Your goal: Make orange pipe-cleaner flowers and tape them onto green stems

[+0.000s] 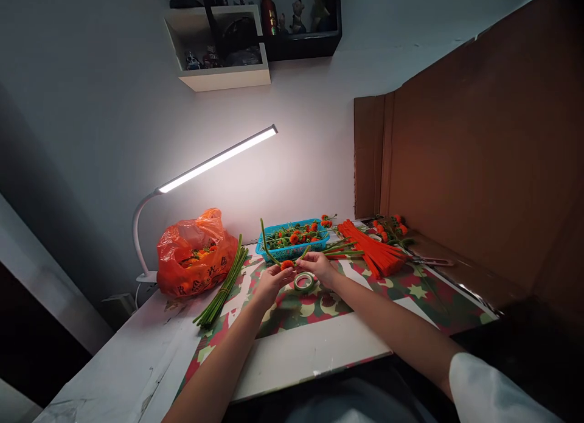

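Note:
My left hand [272, 284] is closed on a small fuzzy orange flower [286, 265], just above the table. A green pipe cleaner [266, 240] rises from beside the flower, tall and bent, on the left. My right hand [320, 268] pinches a second green length [306, 251] close to the flower's right side; whether both lengths are one piece is hidden by the fingers. Just below the hands lies a roll of green tape [303, 282] on the patterned cover.
Behind the hands stands a blue basket [292, 251] of orange flowers. Left are a bundle of green pipe cleaners [222, 295], an orange plastic bag [182, 277] and a lit lamp [219, 158]. Right are orange pipe cleaners [376, 252], scissors [435, 262] and a cardboard wall [469, 149].

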{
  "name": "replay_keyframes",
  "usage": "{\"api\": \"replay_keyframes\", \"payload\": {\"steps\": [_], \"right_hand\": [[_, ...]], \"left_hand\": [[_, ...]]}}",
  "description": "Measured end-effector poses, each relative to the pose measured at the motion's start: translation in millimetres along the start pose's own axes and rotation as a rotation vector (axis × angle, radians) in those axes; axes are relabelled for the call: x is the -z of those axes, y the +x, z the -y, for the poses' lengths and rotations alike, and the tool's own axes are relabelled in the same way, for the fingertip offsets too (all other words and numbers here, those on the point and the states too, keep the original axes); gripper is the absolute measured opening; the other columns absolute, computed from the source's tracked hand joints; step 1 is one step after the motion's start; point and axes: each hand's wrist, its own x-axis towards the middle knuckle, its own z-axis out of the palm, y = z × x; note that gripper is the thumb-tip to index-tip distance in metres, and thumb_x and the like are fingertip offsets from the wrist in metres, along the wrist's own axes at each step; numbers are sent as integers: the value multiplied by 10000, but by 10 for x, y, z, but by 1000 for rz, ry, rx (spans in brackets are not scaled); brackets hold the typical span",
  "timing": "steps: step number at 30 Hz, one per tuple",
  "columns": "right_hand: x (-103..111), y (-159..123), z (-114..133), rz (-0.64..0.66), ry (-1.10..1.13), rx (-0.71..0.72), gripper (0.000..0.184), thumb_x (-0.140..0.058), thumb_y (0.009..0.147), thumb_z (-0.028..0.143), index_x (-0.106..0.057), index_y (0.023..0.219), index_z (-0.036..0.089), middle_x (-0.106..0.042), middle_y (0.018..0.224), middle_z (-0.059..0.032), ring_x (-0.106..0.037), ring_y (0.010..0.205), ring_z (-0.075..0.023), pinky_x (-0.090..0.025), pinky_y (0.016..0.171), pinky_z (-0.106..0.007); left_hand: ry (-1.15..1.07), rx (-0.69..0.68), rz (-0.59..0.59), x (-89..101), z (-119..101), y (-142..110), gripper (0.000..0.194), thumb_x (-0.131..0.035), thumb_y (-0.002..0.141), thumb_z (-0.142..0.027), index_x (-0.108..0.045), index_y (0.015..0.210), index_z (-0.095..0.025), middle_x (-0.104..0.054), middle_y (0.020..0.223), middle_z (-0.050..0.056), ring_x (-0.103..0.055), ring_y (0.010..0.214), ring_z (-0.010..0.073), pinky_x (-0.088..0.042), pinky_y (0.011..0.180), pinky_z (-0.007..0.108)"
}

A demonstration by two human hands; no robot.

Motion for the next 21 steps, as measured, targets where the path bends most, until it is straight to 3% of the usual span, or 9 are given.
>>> {"api": "replay_keyframes", "payload": {"steps": [9,21], "right_hand": [[-3,12,15,-44,16,-13,397,-831,412,445,-619,571,149,-617,577,13,-591,579,-127,-482,658,-294],[21,-11,-40,-62,204,-180,344,-870,420,309,-628,610,156,-640,621,5,-598,569,-103,-474,617,-247]], "left_hand": [[-26,-33,-9,-8,-10,0,336,-823,558,-284,-688,827,-134,-727,854,76,-689,794,203,-523,793,302],[-56,40,-2,-10,18,5,305,-830,560,-257,-689,797,-125,-722,784,70,-679,690,156,-524,654,223]]}}
